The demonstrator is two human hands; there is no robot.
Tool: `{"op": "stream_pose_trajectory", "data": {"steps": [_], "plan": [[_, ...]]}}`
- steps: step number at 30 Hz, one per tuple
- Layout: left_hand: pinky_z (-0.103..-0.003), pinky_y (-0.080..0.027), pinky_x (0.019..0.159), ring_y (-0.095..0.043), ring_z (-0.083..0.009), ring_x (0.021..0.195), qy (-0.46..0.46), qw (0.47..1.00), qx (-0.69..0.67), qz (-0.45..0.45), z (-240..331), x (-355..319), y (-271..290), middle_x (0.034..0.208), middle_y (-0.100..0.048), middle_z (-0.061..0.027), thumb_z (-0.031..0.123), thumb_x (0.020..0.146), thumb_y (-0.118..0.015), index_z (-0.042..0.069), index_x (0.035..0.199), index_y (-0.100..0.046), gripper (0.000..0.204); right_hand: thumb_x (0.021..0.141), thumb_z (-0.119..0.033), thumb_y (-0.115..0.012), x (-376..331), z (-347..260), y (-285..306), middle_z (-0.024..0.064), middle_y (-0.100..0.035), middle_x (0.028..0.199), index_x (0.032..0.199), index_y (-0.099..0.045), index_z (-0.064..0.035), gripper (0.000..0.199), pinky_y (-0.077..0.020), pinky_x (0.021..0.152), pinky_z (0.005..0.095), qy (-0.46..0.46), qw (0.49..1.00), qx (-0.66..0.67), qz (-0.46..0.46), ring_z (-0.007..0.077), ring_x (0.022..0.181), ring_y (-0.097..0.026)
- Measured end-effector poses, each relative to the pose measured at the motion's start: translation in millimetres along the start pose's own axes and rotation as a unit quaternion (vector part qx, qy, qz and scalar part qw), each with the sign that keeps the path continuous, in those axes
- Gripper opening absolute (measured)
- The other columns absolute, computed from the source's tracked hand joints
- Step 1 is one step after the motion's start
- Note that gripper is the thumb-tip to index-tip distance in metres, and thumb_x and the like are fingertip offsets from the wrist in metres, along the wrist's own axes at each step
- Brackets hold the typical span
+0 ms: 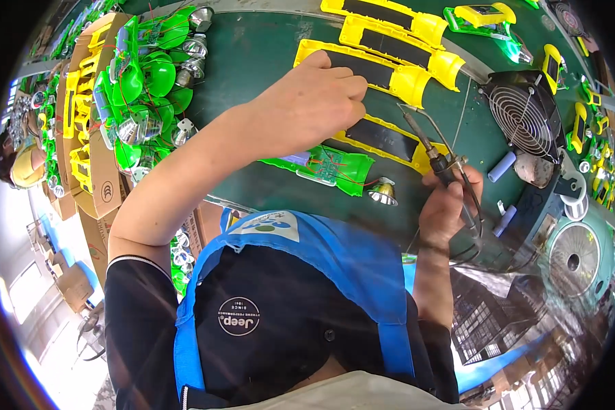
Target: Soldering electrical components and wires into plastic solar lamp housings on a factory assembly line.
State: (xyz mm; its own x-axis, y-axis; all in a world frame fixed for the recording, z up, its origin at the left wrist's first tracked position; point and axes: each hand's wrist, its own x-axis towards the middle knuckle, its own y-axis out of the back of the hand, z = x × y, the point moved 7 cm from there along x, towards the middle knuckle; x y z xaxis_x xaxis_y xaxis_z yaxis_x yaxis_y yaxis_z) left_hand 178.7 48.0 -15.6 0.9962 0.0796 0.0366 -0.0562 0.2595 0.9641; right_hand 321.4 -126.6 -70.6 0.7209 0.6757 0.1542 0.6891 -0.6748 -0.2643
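Note:
My right hand is closed round the handle of a soldering iron, its tip pointing up and left; a thin bent tube runs alongside it. My left hand has its fingers curled over a yellow plastic shell; what they hold, if anything, is hidden. Just below that hand lies another yellow shell with a dark panel. Nearer to me, a green lamp housing bares a circuit board and red wires. A wired silver reflector sits at its right end.
Left stands a pile of green lamp housings beside a cardboard box of yellow parts. More yellow shells lie at the back. Rightward are a black fan, blue cylindrical cells and a green round fan.

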Motion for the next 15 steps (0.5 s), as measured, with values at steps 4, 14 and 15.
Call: {"op": "stream_pose_trajectory", "data": {"steps": [4, 14, 15], "plan": [[-0.033, -0.036, 0.076, -0.056, -0.0176, 0.086, -0.010, 1.000, 0.000, 0.006, 0.8, 0.4, 1.7, 0.080, -0.054, -0.0029, 0.013, 0.078, -0.058, 0.010, 0.074, -0.065, 0.008, 0.089, -0.025, -0.065, 0.5, -2.4, -0.9, 0.0130, -0.058, 0.093, 0.104, -0.049, 0.0035, 0.036, -0.0521, 0.068, 0.0333, 0.005, 1.000, -0.005, -0.006, 0.0221, 0.067, -0.063], [-0.034, -0.037, 0.078, -0.054, -0.0180, 0.089, 0.006, 0.999, -0.042, -0.010, -0.8, -3.4, 1.6, 0.087, -0.051, -0.0023, 0.013, 0.079, -0.064, 0.009, 0.080, -0.063, 0.004, 0.090, -0.020, -0.063, 1.0, -3.2, -4.4, 0.0134, -0.057, 0.096, 0.106, -0.049, 0.0035, 0.031, -0.0533, 0.069, 0.0349, 0.024, 0.999, -0.008, -0.022, 0.0238, 0.076, -0.064], [-0.034, -0.038, 0.079, -0.054, -0.0188, 0.090, 0.014, 0.999, -0.041, -0.030, -0.8, -4.1, 2.2, 0.090, -0.052, -0.0029, 0.014, 0.080, -0.064, 0.009, 0.082, -0.064, 0.006, 0.090, -0.020, -0.063, 1.4, -6.0, -5.2, 0.0134, -0.057, 0.096, 0.106, -0.049, 0.0035, 0.031, -0.0533, 0.069, 0.0349, 0.028, 0.999, -0.010, -0.025, 0.0238, 0.076, -0.064]]}}
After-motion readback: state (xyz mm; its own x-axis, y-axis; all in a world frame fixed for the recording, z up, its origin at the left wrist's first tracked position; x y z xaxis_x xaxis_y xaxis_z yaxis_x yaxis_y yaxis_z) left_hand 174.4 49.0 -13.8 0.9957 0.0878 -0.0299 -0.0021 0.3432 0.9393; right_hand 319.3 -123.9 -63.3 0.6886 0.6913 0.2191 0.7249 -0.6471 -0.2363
